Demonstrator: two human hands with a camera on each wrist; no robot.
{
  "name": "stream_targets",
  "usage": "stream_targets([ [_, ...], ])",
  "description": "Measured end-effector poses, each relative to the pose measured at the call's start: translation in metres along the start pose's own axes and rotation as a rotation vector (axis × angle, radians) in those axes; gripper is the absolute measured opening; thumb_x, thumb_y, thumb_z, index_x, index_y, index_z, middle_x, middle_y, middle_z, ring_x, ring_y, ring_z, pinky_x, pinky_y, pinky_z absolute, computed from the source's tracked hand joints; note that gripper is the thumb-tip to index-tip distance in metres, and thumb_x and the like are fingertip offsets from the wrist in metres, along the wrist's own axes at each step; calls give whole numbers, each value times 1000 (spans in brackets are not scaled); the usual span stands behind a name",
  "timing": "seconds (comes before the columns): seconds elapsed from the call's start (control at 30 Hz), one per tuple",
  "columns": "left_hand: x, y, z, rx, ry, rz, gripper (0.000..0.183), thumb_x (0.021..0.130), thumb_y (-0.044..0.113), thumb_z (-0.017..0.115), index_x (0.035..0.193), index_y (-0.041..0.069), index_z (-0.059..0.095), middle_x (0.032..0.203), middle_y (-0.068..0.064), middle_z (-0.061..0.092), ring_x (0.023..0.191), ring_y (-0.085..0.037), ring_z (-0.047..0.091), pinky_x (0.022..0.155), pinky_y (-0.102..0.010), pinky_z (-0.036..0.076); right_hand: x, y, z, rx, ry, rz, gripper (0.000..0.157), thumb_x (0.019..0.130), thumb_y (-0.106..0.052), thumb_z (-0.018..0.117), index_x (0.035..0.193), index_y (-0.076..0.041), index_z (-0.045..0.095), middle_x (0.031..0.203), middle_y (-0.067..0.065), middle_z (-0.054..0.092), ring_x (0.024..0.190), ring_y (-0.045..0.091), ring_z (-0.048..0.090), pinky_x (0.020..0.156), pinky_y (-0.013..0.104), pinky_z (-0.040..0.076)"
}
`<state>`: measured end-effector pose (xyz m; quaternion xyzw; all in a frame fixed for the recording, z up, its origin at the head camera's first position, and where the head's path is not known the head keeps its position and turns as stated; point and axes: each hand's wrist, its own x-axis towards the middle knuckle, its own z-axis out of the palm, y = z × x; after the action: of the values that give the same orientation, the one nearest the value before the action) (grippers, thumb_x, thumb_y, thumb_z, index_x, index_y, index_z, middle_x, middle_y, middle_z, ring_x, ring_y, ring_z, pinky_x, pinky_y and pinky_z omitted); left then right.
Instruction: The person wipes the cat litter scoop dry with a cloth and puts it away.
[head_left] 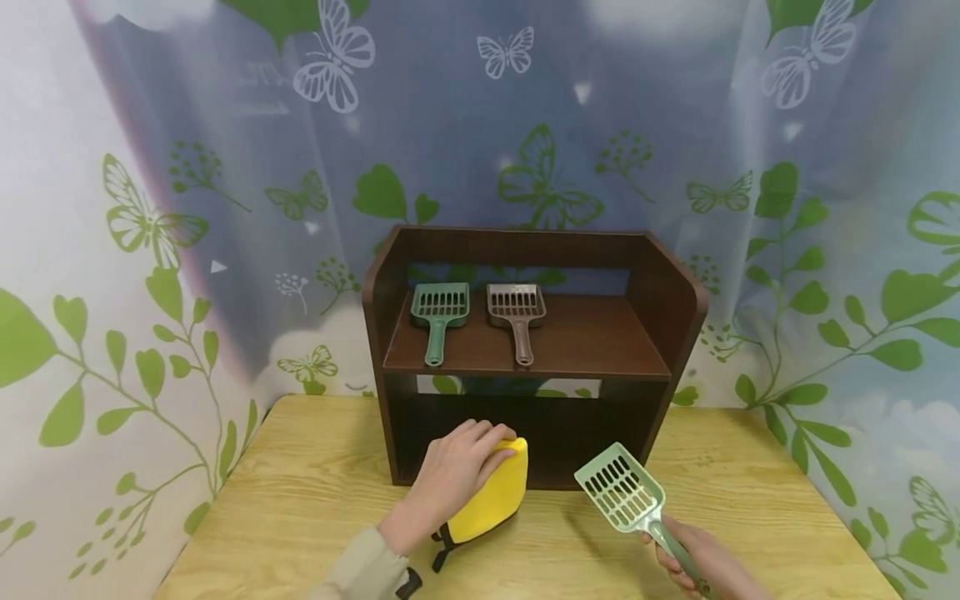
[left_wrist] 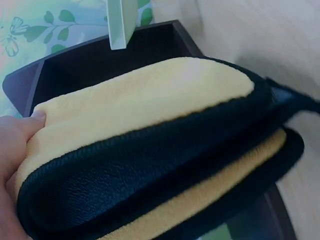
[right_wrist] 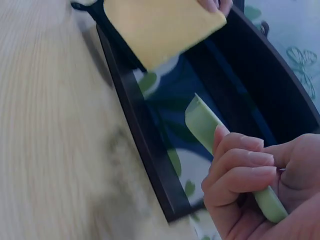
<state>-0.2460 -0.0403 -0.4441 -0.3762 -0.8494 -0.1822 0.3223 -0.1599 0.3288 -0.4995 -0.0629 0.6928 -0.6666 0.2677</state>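
Observation:
A folded yellow cloth (head_left: 495, 500) with black edging and a black strap hangs over the table, its top edge pinched in my left hand (head_left: 456, 473). In the left wrist view the folded cloth (left_wrist: 145, 107) shows a dark inner side between its layers. Lower right in the head view, my right hand (head_left: 701, 560) grips a light green slotted litter scoop (head_left: 654, 523) by its handle, with the scoop's head tilted up and left. The right wrist view shows fingers (right_wrist: 242, 172) curled round the handle. Cloth and scoop are apart.
A dark brown two-level shelf (head_left: 600, 333) stands at the back of the wooden table (head_left: 300, 475). On its upper board lie a darker green scoop (head_left: 436, 340) and a greyish-brown scoop (head_left: 522, 340), handles toward me. Behind hangs a butterfly-and-leaf printed curtain (head_left: 450, 100).

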Motion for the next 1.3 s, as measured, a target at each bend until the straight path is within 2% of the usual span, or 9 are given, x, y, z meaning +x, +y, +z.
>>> stream_targets([
  [0.13,12,-1,-2,52,40,41,15,95,33,72,107,24,69,86,11,65,69,-6,54,47,-12,33,19,-12,23,-70,73,15,50,113,-39,26,118,0,57,73,-6,48,54,4,41,51,20,37],
  [0.27,24,2,-4,121,88,74,17,93,33,74,107,23,70,86,8,65,72,-8,57,48,-16,40,37,-23,48,-94,115,17,49,112,-41,31,118,-1,59,72,-6,47,55,6,39,51,20,37],
  [0.47,33,15,3,151,124,35,19,92,34,76,105,21,71,86,7,69,72,-9,61,49,-19,47,58,-41,72,-45,114,-25,50,111,-43,32,115,-3,61,70,-6,45,51,3,35,47,18,31],
  [0.63,30,32,19,114,115,-17,19,91,34,77,102,20,72,85,6,70,70,-8,62,48,-19,47,73,-54,90,-29,104,-81,48,111,-43,32,111,-4,61,68,-7,43,49,3,33,45,17,29],
  [0.8,23,43,33,87,95,-64,19,91,37,76,103,23,75,88,8,70,74,-8,64,51,-16,46,82,-62,104,-53,169,-101,49,112,-39,30,114,1,58,68,-6,42,48,4,30,44,16,26],
  [1.0,13,37,33,83,55,-68,19,91,35,77,108,27,78,94,11,71,75,-7,60,59,-14,46,85,-66,108,-48,211,-104,47,112,-37,31,114,2,57,67,-5,42,48,5,29,43,17,25],
  [1.13,9,30,30,140,41,-41,19,89,36,80,106,30,80,91,10,67,74,-7,57,63,-16,47,87,-66,112,-69,197,-100,47,112,-38,31,112,0,58,67,-4,42,48,5,28,43,17,25],
  [1.3,9,26,27,223,63,9,18,85,33,84,102,30,82,85,9,62,74,-8,55,64,-19,47,91,-66,119,-85,186,-119,44,112,-37,34,106,-2,59,66,-4,41,47,6,28,42,17,25],
])
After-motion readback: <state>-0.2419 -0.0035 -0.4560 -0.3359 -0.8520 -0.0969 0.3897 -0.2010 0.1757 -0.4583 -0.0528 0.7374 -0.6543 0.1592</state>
